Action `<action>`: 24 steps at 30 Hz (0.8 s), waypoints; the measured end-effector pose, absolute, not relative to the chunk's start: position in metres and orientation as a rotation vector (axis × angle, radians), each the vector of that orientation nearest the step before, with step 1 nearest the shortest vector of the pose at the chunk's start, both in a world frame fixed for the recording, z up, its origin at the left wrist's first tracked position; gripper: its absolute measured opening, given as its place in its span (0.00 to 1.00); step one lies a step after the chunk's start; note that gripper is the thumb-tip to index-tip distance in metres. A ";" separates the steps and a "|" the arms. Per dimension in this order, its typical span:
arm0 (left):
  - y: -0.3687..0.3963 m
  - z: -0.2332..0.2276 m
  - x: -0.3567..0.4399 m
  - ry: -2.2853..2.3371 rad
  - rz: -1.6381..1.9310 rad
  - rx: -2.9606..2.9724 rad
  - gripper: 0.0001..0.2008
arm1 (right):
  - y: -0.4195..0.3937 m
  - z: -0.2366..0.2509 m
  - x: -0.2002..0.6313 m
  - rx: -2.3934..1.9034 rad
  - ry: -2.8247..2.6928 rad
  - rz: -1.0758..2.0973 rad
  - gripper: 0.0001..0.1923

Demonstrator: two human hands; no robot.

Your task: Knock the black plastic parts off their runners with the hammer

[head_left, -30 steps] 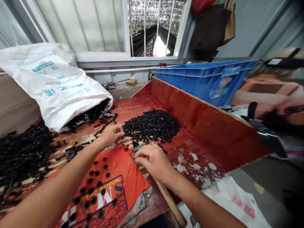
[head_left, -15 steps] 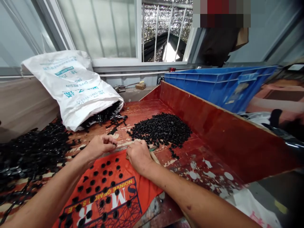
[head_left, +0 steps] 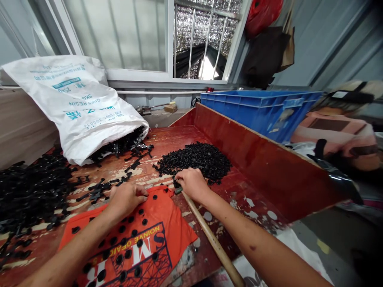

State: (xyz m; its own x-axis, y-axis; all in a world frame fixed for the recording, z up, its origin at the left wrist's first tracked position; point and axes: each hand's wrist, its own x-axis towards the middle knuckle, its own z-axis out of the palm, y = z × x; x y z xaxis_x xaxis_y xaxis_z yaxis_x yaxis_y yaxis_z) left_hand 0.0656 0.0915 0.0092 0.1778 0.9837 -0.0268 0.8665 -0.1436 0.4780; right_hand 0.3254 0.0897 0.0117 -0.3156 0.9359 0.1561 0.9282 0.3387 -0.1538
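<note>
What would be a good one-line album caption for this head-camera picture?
At a worn red table, the left hand rests on an orange cloth while the right hand reaches a pile of small black parts.

I see a white resin sack (head_left: 74,103) lying on the tabletop (head_left: 254,207) at the far left, spilling black parts; a blue crate (head_left: 257,109) sits behind the red sideboard (head_left: 269,163), under the barred window (head_left: 200,36).

An orange cloth (head_left: 140,243) with printed letters is lying flat on the worn red table, dotted with small round black plastic caps (head_left: 131,242) sitting in loose rows. The left hand (head_left: 127,198) is resting curled on the cloth's far edge. The right hand (head_left: 193,183) is reaching into a heaped pile of black caps (head_left: 199,159) just beyond the cloth.
</note>
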 end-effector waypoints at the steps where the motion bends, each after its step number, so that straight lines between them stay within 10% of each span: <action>1: 0.093 0.013 0.065 1.732 0.403 2.114 0.07 | 0.092 0.011 0.320 -1.681 -2.428 0.060 0.09; 24: 0.118 0.057 0.090 1.563 0.322 2.264 0.06 | 0.038 0.024 0.305 -1.243 -2.227 0.510 0.12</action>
State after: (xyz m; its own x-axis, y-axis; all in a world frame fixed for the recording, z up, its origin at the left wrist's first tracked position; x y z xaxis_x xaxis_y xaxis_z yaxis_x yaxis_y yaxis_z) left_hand 0.0898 0.1183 0.0571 0.3590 0.9331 -0.0216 0.8488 -0.3167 0.4234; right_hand 0.3053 0.0384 0.0243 -0.4332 0.8609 0.2667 0.6593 0.5045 -0.5575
